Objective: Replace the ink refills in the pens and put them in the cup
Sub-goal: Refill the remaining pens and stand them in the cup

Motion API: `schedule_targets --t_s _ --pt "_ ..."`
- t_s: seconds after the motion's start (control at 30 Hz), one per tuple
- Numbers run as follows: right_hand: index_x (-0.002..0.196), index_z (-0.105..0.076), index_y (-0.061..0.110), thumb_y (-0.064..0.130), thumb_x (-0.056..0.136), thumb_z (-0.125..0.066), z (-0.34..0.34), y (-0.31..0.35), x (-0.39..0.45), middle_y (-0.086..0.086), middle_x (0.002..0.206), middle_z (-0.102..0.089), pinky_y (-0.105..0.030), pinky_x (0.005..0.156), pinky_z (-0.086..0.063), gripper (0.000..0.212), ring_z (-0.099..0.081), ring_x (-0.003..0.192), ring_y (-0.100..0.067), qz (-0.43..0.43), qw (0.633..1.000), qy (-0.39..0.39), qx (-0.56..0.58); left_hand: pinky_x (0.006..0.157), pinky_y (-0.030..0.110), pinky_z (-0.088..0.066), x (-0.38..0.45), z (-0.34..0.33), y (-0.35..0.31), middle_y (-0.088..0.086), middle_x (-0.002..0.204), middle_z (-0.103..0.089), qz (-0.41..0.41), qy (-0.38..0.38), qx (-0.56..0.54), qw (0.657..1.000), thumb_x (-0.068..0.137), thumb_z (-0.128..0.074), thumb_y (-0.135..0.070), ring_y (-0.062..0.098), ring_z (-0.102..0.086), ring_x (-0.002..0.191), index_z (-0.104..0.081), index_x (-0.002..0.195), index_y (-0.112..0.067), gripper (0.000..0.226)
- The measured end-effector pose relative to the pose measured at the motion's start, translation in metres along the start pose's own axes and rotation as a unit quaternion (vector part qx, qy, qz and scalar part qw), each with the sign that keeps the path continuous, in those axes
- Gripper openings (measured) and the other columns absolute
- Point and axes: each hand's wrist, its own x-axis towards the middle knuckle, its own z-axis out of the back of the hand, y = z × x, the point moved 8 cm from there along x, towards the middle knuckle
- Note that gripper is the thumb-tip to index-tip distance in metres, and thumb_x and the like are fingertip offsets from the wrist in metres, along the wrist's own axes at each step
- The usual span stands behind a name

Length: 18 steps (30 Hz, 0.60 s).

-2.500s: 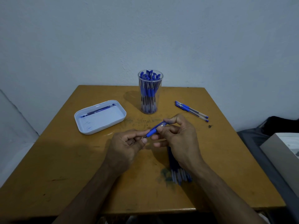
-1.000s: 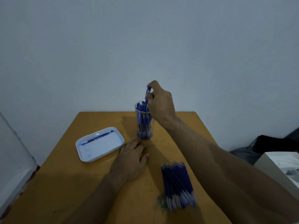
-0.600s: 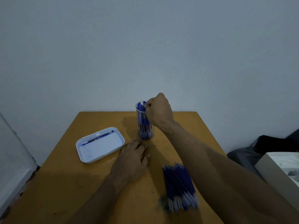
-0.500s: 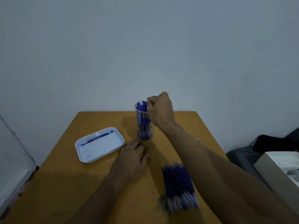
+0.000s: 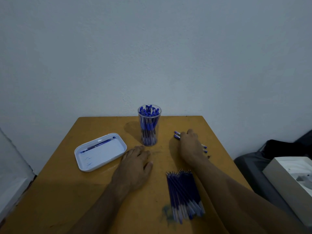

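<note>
Right hand (image 5: pixel 190 146) lay over two blue capped pens (image 5: pixel 177 134) on yellow wooden table (image 5: pixel 67 191), grip unclear; left hand (image 5: pixel 135 168) flat, holding nothing.

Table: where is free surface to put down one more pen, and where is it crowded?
Bare table lies near the front-left edge, below the white tray, and at the back-left corner. Crowded: between the cup, left hand, right hand on two pens, and refill pile.
</note>
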Motion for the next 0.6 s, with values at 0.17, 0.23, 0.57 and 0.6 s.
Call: schedule_targets --t_s 0.17,0.23,0.57,0.6 --pt "0.128 -0.054 0.016 0.013 0.102 -0.053 0.002 -0.004 0.002 -0.01 0.125 -0.053 -0.032 0.081 -0.048 0.026 -0.051 0.112 -0.022 -0.016 1.0 -0.002 0.027 0.125 0.041 -0.021 0.001 0.0 0.0 -0.008 0.165 -0.026 0.001 0.003 0.007 1.0 0.102 -0.035 -0.059 0.015 -0.021 0.152 -0.04 0.153 -0.034 0.056" --pt "0.127 -0.056 0.015 0.013 0.102 -0.052 0.002 -0.003 0.002 -0.01 0.124 -0.053 -0.033 0.082 -0.05 0.025 -0.052 0.11 -0.022 -0.009 1.0 0.001 0.017 0.125 0.041 -0.022 0.001 0.0 0.0 -0.008 0.165 -0.027 -0.002 0.005 0.008 1.0 0.102 -0.035 -0.059 0.014 -0.021 0.152 -0.04 0.153 -0.034 0.056" --pt "0.121 -0.056 0.014 0.009 0.098 -0.059 0.014 0.006 -0.001 -0.008 0.12 -0.06 -0.033 0.076 -0.048 0.023 -0.052 0.103 -0.022 0.021 1.0 0.017 0.011 0.123 0.04 -0.027 0.0 0.001 0.0 -0.008 0.162 -0.031 -0.004 -0.005 -0.01 1.0 0.102 -0.04 -0.057 0.013 -0.026 0.149 -0.044 0.15 -0.033 0.054" --pt "0.118 -0.057 0.015 0.011 0.098 -0.06 0.02 0.011 -0.002 -0.008 0.117 -0.062 -0.034 0.074 -0.048 0.02 -0.052 0.1 -0.022 0.026 0.999 0.014 0.012 0.121 0.038 -0.031 -0.002 0.003 0.0 -0.009 0.16 -0.034 -0.003 -0.013 -0.03 0.999 0.102 -0.043 -0.055 0.012 -0.03 0.147 -0.047 0.149 -0.033 0.052"
